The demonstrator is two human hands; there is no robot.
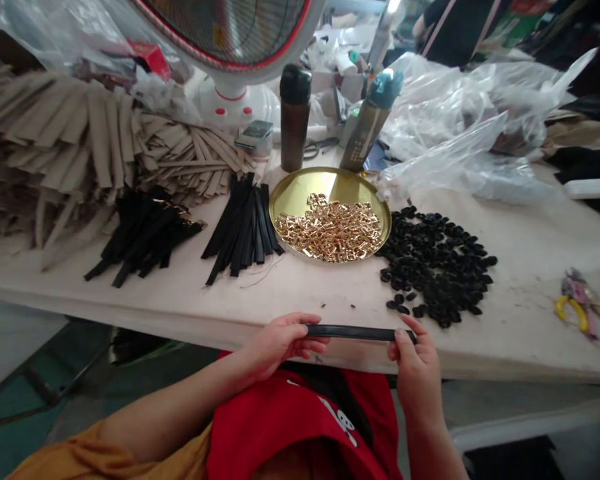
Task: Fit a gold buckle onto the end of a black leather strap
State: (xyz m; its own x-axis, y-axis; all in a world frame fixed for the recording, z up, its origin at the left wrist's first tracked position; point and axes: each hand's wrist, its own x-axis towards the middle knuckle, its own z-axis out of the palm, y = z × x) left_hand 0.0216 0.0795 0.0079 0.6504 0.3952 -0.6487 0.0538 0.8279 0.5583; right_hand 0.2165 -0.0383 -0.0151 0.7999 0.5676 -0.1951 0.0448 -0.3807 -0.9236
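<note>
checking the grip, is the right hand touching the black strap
Touching: the head view shows the right hand pinching one end of the black strap, the left hand the other.

White worktable (520, 333): gold tray (300, 190) of brass buckles (330, 230); black loops (437, 267) heaped just right of it; black strap bundles (243, 230) left; tan strips (80, 143) behind; fan base (230, 100); two bottles (295, 117); yellow-handled pliers (573, 310).

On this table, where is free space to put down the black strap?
Bare table lies between the gold tray and the near edge, also between the black loops and pliers. The back and left are crowded with strips, bottles and bags.
</note>
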